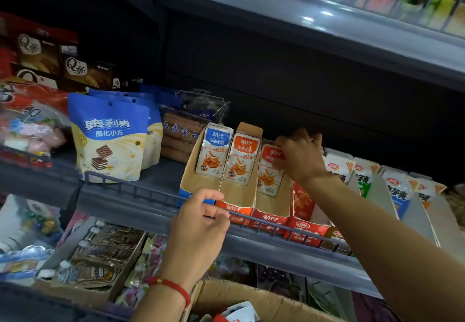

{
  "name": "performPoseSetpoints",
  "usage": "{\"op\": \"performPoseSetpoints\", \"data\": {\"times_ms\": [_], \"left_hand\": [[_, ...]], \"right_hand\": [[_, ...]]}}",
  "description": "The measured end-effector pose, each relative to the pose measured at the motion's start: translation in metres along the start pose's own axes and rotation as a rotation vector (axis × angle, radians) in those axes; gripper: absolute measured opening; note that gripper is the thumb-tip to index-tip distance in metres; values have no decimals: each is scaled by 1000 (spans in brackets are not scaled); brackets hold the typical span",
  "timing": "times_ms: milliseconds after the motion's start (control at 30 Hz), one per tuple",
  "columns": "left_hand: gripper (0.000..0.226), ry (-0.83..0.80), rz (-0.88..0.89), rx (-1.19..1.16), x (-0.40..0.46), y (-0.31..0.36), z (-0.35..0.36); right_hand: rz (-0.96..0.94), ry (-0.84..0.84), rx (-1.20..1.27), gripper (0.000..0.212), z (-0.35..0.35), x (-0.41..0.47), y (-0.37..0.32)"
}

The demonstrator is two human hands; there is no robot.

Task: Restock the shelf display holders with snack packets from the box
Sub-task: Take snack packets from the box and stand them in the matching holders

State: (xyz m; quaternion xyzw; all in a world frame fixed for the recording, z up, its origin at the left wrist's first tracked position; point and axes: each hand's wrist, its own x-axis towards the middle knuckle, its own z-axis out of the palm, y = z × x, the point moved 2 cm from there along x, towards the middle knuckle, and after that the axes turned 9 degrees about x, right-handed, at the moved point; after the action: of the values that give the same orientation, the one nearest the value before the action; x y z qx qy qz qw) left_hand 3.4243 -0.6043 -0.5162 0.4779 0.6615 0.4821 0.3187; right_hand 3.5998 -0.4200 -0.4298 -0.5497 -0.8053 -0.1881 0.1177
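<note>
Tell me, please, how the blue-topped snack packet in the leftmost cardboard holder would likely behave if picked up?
The blue-topped packet looks thin and flat, so probably light and floppy. Its glossy film may be slippery. It leans on the holder, so it could slump if nudged.

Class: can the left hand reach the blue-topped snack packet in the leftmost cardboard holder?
Probably yes: the left hand holds nothing, just below the blue-topped packet, whose open-topped holder leaves the way free.
</note>
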Motion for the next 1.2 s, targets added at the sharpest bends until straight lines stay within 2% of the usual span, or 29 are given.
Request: {"op": "performPoseSetpoints", "data": {"times_ms": [200, 300, 433, 533, 567, 633, 700, 733, 800, 933, 1067, 1200], "left_hand": [[31, -15, 21, 53, -1, -2, 1], [28, -42, 47, 82, -6, -3, 2], [25, -121, 115, 202, -15, -10, 5], [22, -205, 169, 343, -33, -21, 11], [21, -250, 188, 402, -42, -26, 15], [19, -363, 221, 533, -60, -36, 25], [20, -499, 256, 642, -74, -49, 33], [21, -553, 266, 698, -78, -56, 36], [22, -582, 258, 792, -80, -68, 35], [21, -471, 206, 831, -75, -79, 25], [21, -360, 194, 796, -70, -80, 17], [21, -348, 189, 777, -67, -80, 18]], "right_hand": [[0, 99, 53, 39, -1, -2, 2], [-1, 155, 194, 36, -10, -22, 1], [-145, 227, 507, 22, -29, -90, -3], [-239, 100, 702, 13, -23, -157, -11], [-231, -17, 733, 12, -12, -180, -14], [-176, -359, 691, 12, 25, -223, -19], [-132, -651, 575, 27, 68, -260, -28], [-90, -725, 548, 39, 87, -273, -34], [11, -711, 562, 54, 112, -287, -47], [52, -586, 635, 56, 139, -288, -84], [160, -585, 772, 44, 158, -285, -110], [183, -548, 892, 20, 158, -286, -108]]}}
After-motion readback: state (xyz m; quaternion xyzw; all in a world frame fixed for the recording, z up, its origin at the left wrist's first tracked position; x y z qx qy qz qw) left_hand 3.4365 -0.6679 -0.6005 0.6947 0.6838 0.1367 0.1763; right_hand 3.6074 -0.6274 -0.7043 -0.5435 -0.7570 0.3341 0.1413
